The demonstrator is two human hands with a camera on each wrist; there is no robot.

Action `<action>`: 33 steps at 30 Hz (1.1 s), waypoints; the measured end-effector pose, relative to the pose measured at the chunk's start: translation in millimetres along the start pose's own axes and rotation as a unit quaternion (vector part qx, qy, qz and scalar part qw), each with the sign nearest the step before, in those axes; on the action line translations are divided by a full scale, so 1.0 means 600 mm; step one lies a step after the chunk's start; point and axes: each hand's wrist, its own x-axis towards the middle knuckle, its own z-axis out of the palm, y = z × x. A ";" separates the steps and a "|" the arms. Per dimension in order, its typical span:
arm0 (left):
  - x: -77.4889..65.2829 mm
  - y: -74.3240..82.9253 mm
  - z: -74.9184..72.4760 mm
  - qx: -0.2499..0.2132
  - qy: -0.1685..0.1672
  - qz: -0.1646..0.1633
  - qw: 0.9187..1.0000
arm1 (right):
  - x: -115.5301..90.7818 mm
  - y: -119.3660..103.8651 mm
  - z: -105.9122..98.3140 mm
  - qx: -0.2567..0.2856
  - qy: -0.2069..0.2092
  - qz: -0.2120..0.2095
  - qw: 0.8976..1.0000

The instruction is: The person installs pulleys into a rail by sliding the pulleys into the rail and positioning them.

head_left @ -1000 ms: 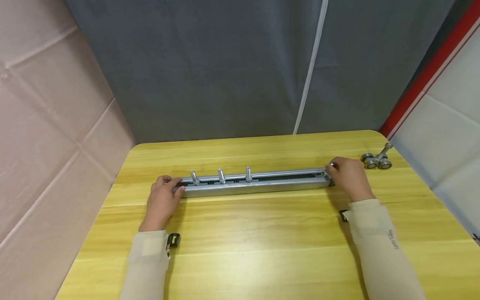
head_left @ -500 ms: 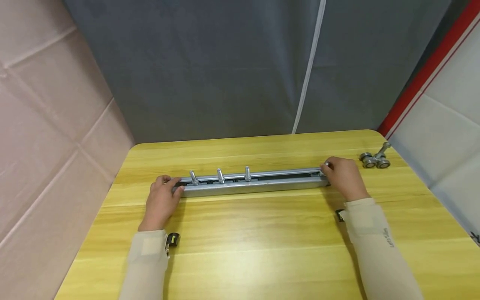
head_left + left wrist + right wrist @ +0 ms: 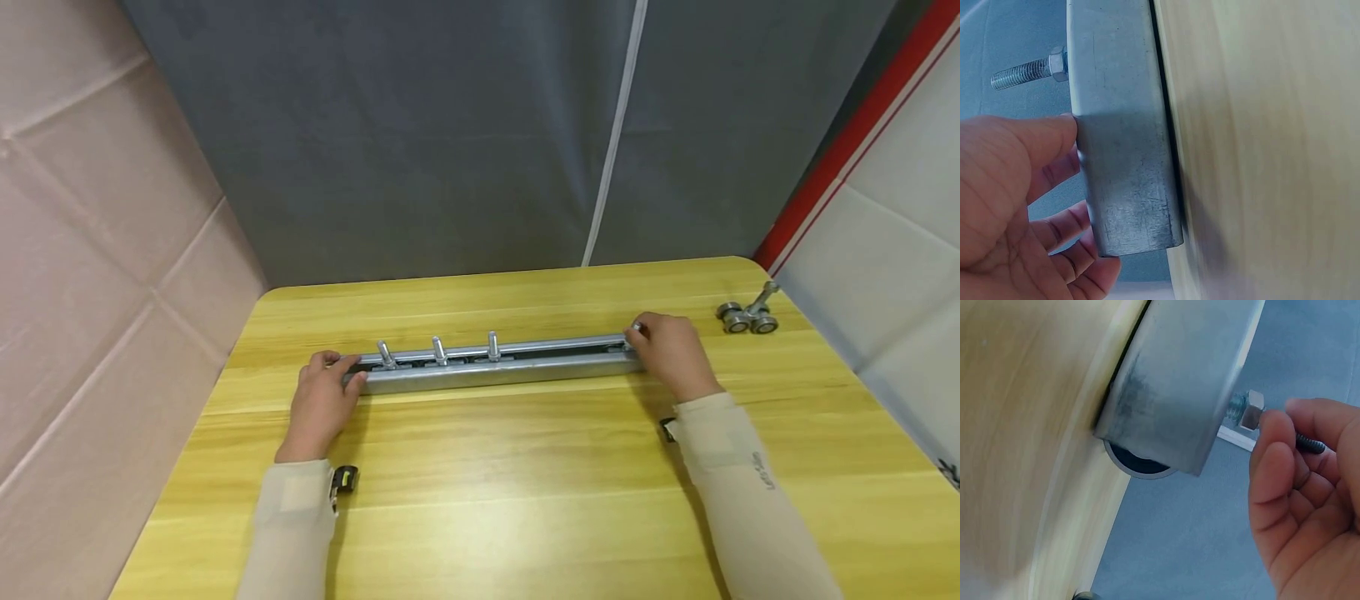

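A grey metal channel rail lies across the table with its slot facing up. Three threaded bolts with nuts stick up from the slot in its left half. My left hand grips the rail's left end, thumb on the near side and fingers on the far side. At the other end, my right hand pinches the threaded stem of a roller trolley between thumb and fingers. Its nut shows beside the slot in the right wrist view, and one wheel pokes partly out of the rail's end.
Another roller trolley with several wheels and a raised bolt rests on the wooden table near its back right corner. A grey curtain hangs behind the table; pale padded panels stand at the left.
My right hand has moved left, sliding the pinched roller trolley farther into the rail's right end. The left hand and the three bolts have stayed nearly in place.
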 end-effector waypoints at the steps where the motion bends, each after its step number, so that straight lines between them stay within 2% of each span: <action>1: 0.000 0.000 0.000 0.000 0.000 0.000 1.000 | 0.000 -0.001 0.001 0.000 -0.002 0.000 1.000; 11: 0.001 0.000 0.002 0.000 -0.003 0.001 1.000 | -0.002 -0.010 0.009 -0.004 -0.010 0.008 1.000; 20: -0.001 -0.002 -0.004 0.003 -0.001 0.000 1.000 | 0.001 -0.026 0.033 0.002 -0.006 -0.013 1.000; 33: 0.003 -0.004 -0.001 -0.005 0.001 0.003 1.000 | 0.004 -0.047 0.045 0.009 0.006 -0.011 1.000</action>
